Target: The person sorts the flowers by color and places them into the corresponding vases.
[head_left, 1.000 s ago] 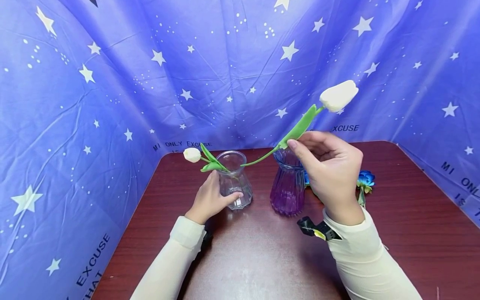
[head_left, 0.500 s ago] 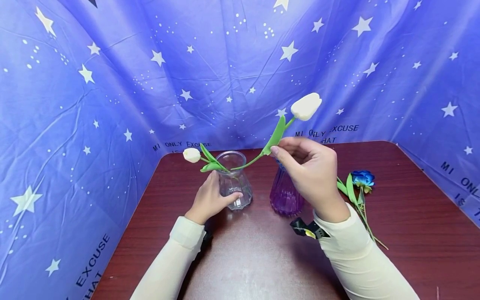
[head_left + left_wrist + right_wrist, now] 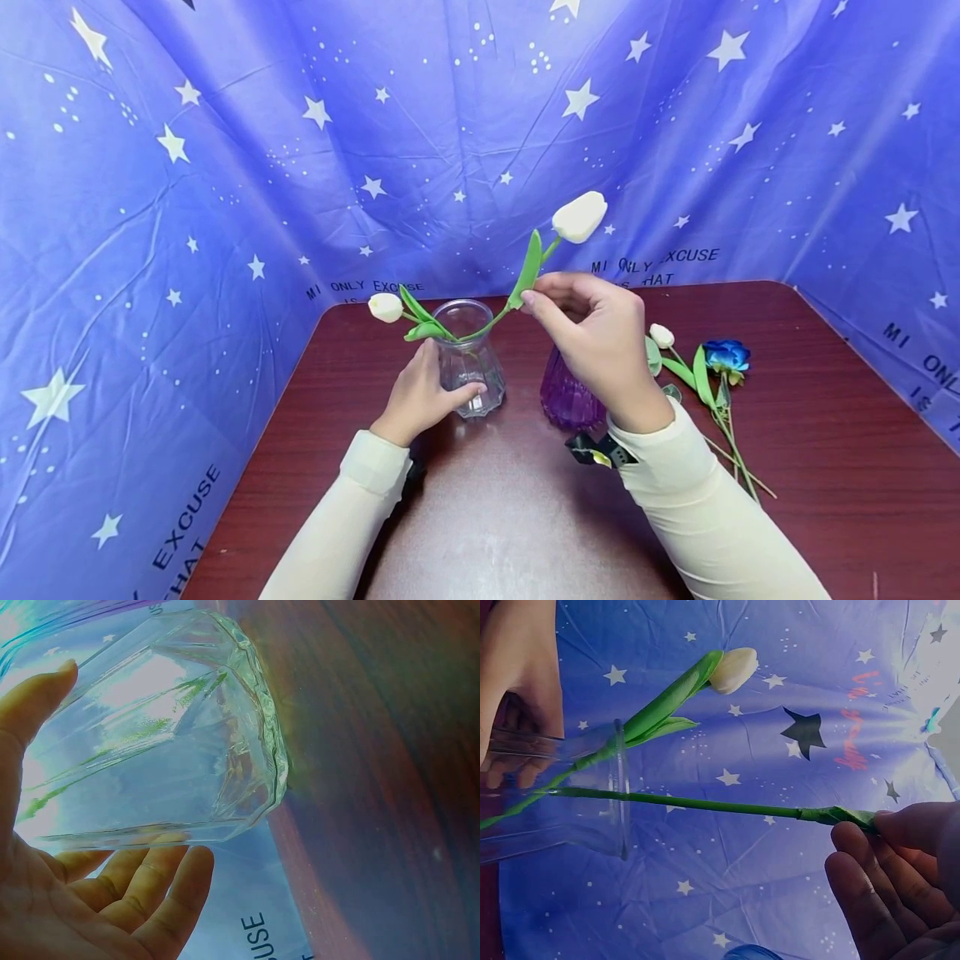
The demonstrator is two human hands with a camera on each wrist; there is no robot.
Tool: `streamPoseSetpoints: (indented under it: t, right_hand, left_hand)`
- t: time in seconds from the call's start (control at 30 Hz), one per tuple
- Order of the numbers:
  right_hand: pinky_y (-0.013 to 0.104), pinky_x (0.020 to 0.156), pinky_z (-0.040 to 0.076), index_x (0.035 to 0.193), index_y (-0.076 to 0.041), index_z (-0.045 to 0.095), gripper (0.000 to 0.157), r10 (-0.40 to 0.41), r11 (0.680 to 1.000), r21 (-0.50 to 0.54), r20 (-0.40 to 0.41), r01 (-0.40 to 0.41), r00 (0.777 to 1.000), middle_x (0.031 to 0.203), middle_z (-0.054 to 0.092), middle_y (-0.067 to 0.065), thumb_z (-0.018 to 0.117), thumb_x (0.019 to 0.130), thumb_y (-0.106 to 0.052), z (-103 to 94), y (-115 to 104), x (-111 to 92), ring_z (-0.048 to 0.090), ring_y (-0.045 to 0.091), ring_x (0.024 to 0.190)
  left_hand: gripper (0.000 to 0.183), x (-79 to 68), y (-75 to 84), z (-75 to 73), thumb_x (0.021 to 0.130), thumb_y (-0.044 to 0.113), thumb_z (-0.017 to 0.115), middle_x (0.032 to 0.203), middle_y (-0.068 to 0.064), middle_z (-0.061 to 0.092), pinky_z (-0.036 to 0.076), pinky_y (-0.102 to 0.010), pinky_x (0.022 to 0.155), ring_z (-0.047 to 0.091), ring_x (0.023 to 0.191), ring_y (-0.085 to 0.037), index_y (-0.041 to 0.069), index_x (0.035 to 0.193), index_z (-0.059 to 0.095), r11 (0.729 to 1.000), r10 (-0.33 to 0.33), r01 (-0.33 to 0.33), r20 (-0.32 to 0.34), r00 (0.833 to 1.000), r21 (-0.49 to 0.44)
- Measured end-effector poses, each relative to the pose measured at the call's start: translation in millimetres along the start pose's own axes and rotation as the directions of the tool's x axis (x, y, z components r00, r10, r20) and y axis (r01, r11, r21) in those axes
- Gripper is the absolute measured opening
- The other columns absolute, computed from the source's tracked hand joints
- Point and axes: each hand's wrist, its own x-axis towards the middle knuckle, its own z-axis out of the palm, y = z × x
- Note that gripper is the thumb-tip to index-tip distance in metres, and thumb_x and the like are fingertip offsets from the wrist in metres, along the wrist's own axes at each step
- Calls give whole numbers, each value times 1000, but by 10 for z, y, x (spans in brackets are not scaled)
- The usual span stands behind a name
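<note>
My left hand (image 3: 420, 396) holds a clear glass vase (image 3: 480, 379) on the table, thumb on one side and fingers around the other, as the left wrist view also shows. A white tulip (image 3: 386, 307) with green leaves stands in this vase, leaning left over the rim. My right hand (image 3: 600, 346) pinches a second white tulip (image 3: 580, 217) at its leaf base, between thumb and fingers. Its bloom tilts up to the right. In the right wrist view its green stem (image 3: 712, 804) passes through the mouth of the vase, the lower end inside the glass.
A purple glass vase (image 3: 570, 400) stands right of the clear one, partly hidden by my right hand. Farther right lie a blue flower (image 3: 726, 358) and a small white tulip (image 3: 662, 336) with leaves and stems. A starry blue curtain (image 3: 465, 150) surrounds the dark red table (image 3: 847, 400).
My right hand has moved left with its tulip, bringing the stem's end from beside the rim into the clear vase. The flowers lying at right have come into view. My left hand stays put.
</note>
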Motion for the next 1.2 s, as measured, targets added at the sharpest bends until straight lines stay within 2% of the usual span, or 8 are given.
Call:
streamPoseSetpoints:
  t: [0.3, 0.67, 0.87, 1.2]
  right_hand:
    - [21, 70, 60, 96, -6, 79, 12, -31, 998, -61, 38, 34, 999, 85, 80, 1, 82, 90, -16, 122, 75, 10, 77, 11, 77]
    - [20, 70, 59, 98, -10, 79, 12, -16, 988, -150, 92, 29, 996, 90, 80, -2, 81, 91, -19, 238, 118, -10, 75, 3, 78]
    - [19, 70, 58, 99, -12, 79, 11, -26, 977, -208, 117, 50, 993, 92, 80, -2, 81, 91, -19, 304, 141, -32, 75, 3, 80]
    - [24, 67, 57, 97, -16, 79, 9, -39, 963, -257, 155, 78, 987, 90, 80, -6, 82, 89, -19, 401, 219, -74, 72, 0, 76]
  left_hand:
    - [94, 16, 3, -11, 77, 54, 87, 127, -14, 60, 55, -51, 98, 65, 117, -32, 10, 146, 41, 1000, 4, -4, 8, 1000, -3]
    - [96, 27, -6, -16, 76, 55, 87, 128, -14, 61, 55, -50, 97, 66, 117, -32, 10, 147, 40, 1000, 10, -10, 2, 1000, 1]
    - [96, 17, 12, -17, 77, 55, 87, 128, -15, 61, 55, -50, 98, 66, 117, -32, 9, 147, 40, 1000, 9, -9, 3, 1000, 3]
    - [93, -3, 3, -2, 76, 55, 87, 125, -14, 61, 56, -50, 94, 67, 114, -32, 9, 144, 42, 1000, 13, -13, -7, 1000, 12]
